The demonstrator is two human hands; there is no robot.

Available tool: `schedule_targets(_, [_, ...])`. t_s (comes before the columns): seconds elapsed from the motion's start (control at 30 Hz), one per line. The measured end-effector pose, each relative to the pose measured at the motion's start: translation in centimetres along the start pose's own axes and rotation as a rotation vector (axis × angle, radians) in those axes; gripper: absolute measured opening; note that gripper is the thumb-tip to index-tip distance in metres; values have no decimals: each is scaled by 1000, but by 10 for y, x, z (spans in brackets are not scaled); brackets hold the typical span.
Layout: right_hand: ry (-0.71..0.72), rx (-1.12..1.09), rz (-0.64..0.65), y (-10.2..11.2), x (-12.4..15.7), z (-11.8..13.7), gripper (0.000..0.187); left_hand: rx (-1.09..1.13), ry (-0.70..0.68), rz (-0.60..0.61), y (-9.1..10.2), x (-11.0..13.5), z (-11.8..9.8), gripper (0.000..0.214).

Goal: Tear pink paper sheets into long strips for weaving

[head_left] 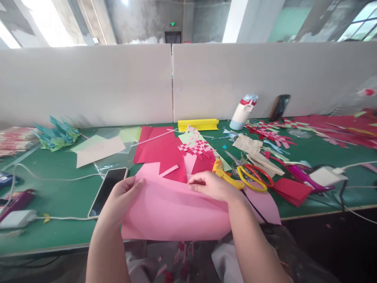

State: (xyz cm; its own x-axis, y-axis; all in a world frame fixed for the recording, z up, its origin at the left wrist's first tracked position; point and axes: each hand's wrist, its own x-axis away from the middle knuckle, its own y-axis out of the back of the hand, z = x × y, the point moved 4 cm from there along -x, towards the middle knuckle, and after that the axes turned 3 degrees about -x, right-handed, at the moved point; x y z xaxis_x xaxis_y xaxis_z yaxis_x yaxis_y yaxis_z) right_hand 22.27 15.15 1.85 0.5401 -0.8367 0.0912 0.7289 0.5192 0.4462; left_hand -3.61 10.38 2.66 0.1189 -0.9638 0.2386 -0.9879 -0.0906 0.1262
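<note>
A large pink paper sheet hangs over the front edge of the green table, its upper edge curling. My left hand pinches that sheet near its upper left corner, thumb on top. On the upper edge, right of the middle, my right hand is closed with the paper between thumb and fingers. Red paper sheets lie just beyond, with a pink paper strip on them. Woven pink-and-red paper pieces rest there too. Beside my right hand are a yellow glue gun and scissors with orange and yellow handles.
A phone lies left of my left hand. Teal paper leaves stand at the back left. A white bottle and a propped phone stand near the partition. Cables and a white power adapter sit at right.
</note>
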Motion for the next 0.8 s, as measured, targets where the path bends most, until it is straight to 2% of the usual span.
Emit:
schedule_targets(0.13, [-26,57,54,4,5,2,31,5,21,-47,3,0,-1,43])
schedule_targets(0.3, [-46,69,117,5,9,4,36,12,-18,-102,5,4,-3,46])
schedule_targets(0.5, [-60,62,159,4,9,1,40,-33,-26,-59,7,6,-6,43])
schedule_targets(0.67, [-43,49,172,11,12,-8,37,20,-4,-147,15,3,-6,49])
schedule_targets(0.8, [-82,31,158,23,20,-20,34,52,23,-201,25,0,-2,51])
